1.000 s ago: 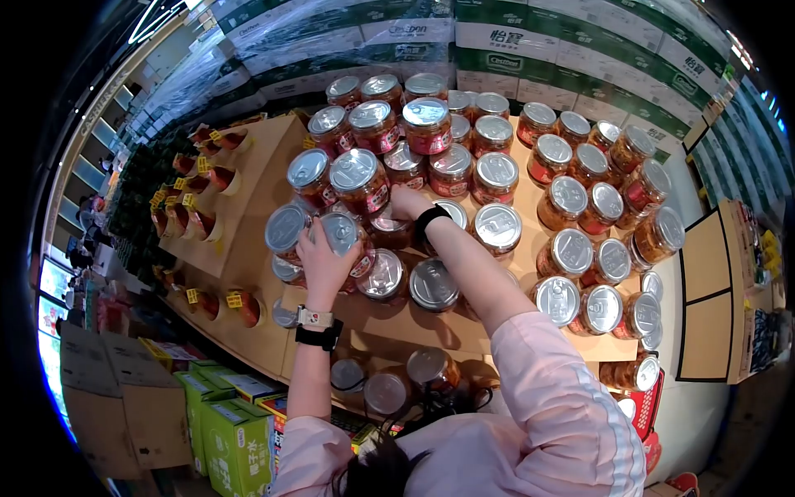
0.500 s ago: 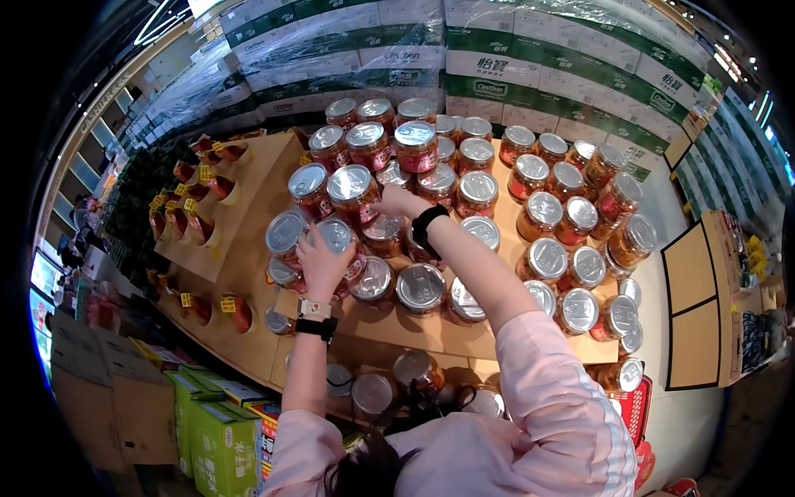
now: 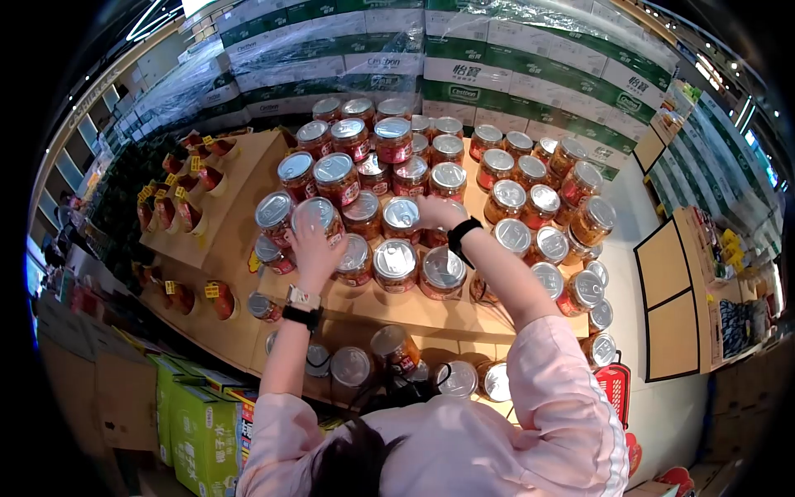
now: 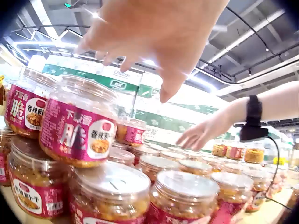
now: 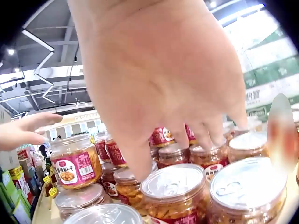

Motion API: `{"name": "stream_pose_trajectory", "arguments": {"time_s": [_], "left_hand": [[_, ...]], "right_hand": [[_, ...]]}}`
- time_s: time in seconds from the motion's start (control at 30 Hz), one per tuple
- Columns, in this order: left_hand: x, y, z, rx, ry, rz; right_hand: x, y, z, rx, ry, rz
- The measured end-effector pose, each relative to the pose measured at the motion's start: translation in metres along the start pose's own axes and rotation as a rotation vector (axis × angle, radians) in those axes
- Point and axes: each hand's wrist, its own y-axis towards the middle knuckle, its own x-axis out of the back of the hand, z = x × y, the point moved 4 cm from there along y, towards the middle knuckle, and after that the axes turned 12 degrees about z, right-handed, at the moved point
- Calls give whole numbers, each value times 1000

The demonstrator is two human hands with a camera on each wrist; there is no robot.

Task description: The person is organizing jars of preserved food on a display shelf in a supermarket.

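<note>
My left hand (image 3: 315,255) is spread over a clear jar with a silver lid (image 3: 330,214) at the stack's near left. In the left wrist view, its straight fingers hang above that pink-labelled jar (image 4: 77,126), with a gap between palm and lid. That jar sits on top of lower jars (image 4: 110,189). My right hand (image 3: 439,214) hovers among the lower-tier jars, just right of a silver-lidded jar (image 3: 401,217). In the right wrist view, the loose fingers of the right hand (image 5: 163,79) point down over jar lids (image 5: 173,181), holding nothing.
Rows of similar jars (image 3: 542,203) fill the wooden stand (image 3: 381,308), stacked two high at the back left. More jars (image 3: 352,366) stand on a lower ledge. Wrapped green-white cartons (image 3: 464,74) wall the back. A red basket (image 3: 614,389) is at right.
My right hand has moved right, away from the upper jars, to lower jars. My left hand has loosened from the near-left jar and lifted slightly. The head view has shifted.
</note>
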Motion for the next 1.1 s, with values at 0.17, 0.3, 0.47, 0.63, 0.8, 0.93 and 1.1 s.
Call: {"name": "stream_pose_trajectory", "arguments": {"time_s": [0.17, 0.3, 0.47, 0.63, 0.8, 0.93, 1.1], "left_hand": [[-26, -39, -48, -406, 21, 140], [-74, -48, -59, -417, -11, 187], [-110, -36, -56, -395, 179, 257], [-125, -25, -52, -384, 117, 328], [-129, -23, -53, -348, 134, 379], [-129, -21, -54, -329, 142, 382], [-133, -20, -52, -325, 88, 387]], "right_hand": [[-42, 29, 3, -77, -106, -115], [-61, 59, 2, -171, -170, -237], [-52, 55, 3, -183, -197, -308], [-47, 59, 3, -243, -264, -247], [-50, 67, 2, -277, -270, -195], [-56, 72, 1, -309, -277, -295], [-66, 72, -6, -253, -162, -329]]}}
